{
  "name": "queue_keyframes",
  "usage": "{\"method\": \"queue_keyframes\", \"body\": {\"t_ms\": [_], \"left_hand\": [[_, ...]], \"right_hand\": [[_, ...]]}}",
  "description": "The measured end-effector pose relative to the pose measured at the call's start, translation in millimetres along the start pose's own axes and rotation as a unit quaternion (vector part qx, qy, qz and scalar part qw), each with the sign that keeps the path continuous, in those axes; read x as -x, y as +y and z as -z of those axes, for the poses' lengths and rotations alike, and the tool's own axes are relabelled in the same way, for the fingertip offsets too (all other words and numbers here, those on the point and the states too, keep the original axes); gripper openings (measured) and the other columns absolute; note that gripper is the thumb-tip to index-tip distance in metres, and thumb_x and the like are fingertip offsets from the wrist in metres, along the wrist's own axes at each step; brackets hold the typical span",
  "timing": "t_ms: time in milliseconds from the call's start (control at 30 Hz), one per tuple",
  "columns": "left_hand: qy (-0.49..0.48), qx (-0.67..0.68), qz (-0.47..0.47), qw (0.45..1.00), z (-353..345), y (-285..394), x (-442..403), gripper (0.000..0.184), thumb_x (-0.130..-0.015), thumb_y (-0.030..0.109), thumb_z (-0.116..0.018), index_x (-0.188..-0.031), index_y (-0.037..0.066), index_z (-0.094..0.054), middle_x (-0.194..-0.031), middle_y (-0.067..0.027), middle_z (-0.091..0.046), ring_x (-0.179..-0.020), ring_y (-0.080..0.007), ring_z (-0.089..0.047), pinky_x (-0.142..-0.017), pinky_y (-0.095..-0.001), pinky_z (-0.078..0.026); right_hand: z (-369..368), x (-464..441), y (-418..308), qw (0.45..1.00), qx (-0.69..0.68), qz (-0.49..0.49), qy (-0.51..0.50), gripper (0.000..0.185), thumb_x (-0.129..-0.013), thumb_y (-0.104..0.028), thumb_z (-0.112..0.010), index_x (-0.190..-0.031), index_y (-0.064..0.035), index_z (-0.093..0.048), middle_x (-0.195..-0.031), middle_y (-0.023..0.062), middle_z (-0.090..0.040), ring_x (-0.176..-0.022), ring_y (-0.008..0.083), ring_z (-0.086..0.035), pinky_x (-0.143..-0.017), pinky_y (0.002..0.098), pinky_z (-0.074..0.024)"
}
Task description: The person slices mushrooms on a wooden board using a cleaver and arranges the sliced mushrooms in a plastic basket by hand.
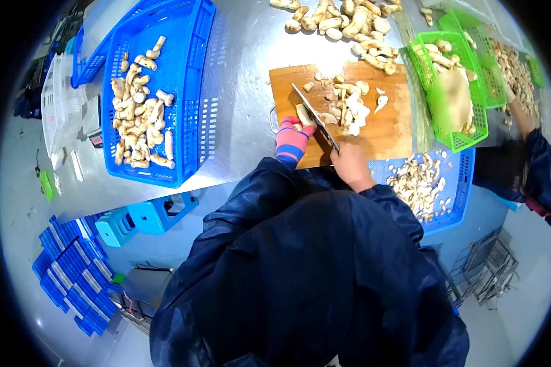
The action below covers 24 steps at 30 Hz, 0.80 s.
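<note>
My left hand, in a pink and blue striped glove, is closed around a mushroom at the left side of a wooden cutting board. In my right hand is the handle of a knife. Its blade slants up to the left across the board, right beside the held mushroom; whether it touches cannot be made out. Pale mushroom slices and small pieces lie on the board to the right of the blade.
Whole mushrooms are heaped beyond the board. A blue basket of mushrooms stands left, green baskets right. Below the board's right side, a blue crate holds cut pieces. Another person's arm reaches in at far right.
</note>
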State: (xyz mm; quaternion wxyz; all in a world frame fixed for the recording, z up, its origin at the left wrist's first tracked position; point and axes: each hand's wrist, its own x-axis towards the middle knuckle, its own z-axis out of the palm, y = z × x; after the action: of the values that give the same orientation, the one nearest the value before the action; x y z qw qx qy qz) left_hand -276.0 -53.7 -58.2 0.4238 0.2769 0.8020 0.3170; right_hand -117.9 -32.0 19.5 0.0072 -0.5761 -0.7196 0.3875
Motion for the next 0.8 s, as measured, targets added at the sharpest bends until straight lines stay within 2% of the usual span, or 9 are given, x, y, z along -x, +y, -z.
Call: {"method": "queue_keyframes", "body": {"t_ms": [33, 167, 233, 367, 500, 600, 800], "left_hand": [[0.01, -0.003, -0.008, 1.0, -2.0, -1.2, -2.8, 0.04, -0.068, 0.018, -0.072, -0.096, 0.002, -0.05, -0.067, -0.0072, -0.06, -0.049, -0.0126, -0.056, -0.044, -0.0274, -0.045], [0.033, -0.049, -0.016, 0.998, -9.5, -5.0, -9.2, 0.044, -0.065, 0.022, -0.073, -0.097, 0.001, -0.05, -0.075, -0.0125, -0.061, -0.062, -0.0212, -0.06, -0.057, -0.0321, -0.048], [0.05, -0.084, -0.015, 0.995, -3.3, 17.4, 0.4, 0.047, -0.064, 0.024, -0.074, -0.097, 0.001, -0.05, -0.08, -0.0158, -0.062, -0.071, -0.0271, -0.061, -0.064, -0.0351, -0.049], [0.036, -0.086, -0.006, 0.996, -1.3, 22.4, 1.5, 0.05, -0.063, 0.028, -0.074, -0.098, 0.001, -0.051, -0.087, -0.0214, -0.062, -0.084, -0.0352, -0.06, -0.074, -0.0383, -0.046], [0.021, -0.072, 0.008, 0.997, 3.2, 28.0, 1.5, 0.049, -0.064, 0.028, -0.073, -0.097, 0.001, -0.051, -0.087, -0.0226, -0.061, -0.085, -0.0369, -0.058, -0.074, -0.0384, -0.046], [0.026, -0.081, -0.016, 0.996, 2.9, 25.3, -0.6, 0.049, -0.063, 0.029, -0.073, -0.097, 0.0, -0.051, -0.087, -0.0227, -0.06, -0.085, -0.0372, -0.058, -0.075, -0.0387, -0.046], [0.008, -0.077, -0.017, 0.997, 5.8, 25.6, -0.9, 0.052, -0.06, 0.031, -0.074, -0.095, -0.001, -0.052, -0.088, -0.0231, -0.06, -0.086, -0.0376, -0.057, -0.076, -0.0385, -0.046]], "right_hand": [[1.8, 1.1, -1.7, 1.0, -0.004, 0.002, -0.003, 0.023, -0.077, -0.014, -0.052, -0.076, 0.0067, -0.06, -0.073, 0.0289, -0.058, -0.072, 0.0433, -0.057, -0.071, 0.0489, -0.0452], [21.0, 16.2, -14.1, 1.0, 0.01, -0.01, -0.024, 0.022, -0.077, -0.014, -0.051, -0.079, 0.0061, -0.06, -0.073, 0.0288, -0.058, -0.073, 0.0435, -0.057, -0.071, 0.0489, -0.0451], [19.4, 28.0, -12.4, 1.0, 0.01, -0.021, -0.02, 0.022, -0.077, -0.014, -0.05, -0.079, 0.0058, -0.06, -0.074, 0.0288, -0.058, -0.073, 0.0435, -0.057, -0.071, 0.0488, -0.0451], [20.8, 44.8, -18.2, 0.998, -0.005, -0.057, -0.016, 0.022, -0.077, -0.015, -0.05, -0.081, 0.0051, -0.06, -0.074, 0.0286, -0.058, -0.073, 0.0435, -0.057, -0.071, 0.0487, -0.0453], [-3.3, 24.4, -13.9, 0.997, 0.04, -0.061, -0.017, 0.023, -0.078, -0.015, -0.051, -0.082, 0.0051, -0.06, -0.074, 0.0283, -0.058, -0.073, 0.0435, -0.057, -0.07, 0.0479, -0.0457], [-16.3, -1.4, -12.6, 1.0, 0.001, 0.0, 0.013, 0.023, -0.079, -0.016, -0.051, -0.081, 0.0051, -0.06, -0.073, 0.0281, -0.057, -0.073, 0.0436, -0.056, -0.068, 0.0483, -0.0453], [14.9, 29.9, -25.1, 0.999, -0.014, -0.043, -0.006, 0.022, -0.078, -0.014, -0.051, -0.08, 0.006, -0.06, -0.074, 0.0289, -0.057, -0.074, 0.0449, -0.055, -0.069, 0.0494, -0.0432]]}}
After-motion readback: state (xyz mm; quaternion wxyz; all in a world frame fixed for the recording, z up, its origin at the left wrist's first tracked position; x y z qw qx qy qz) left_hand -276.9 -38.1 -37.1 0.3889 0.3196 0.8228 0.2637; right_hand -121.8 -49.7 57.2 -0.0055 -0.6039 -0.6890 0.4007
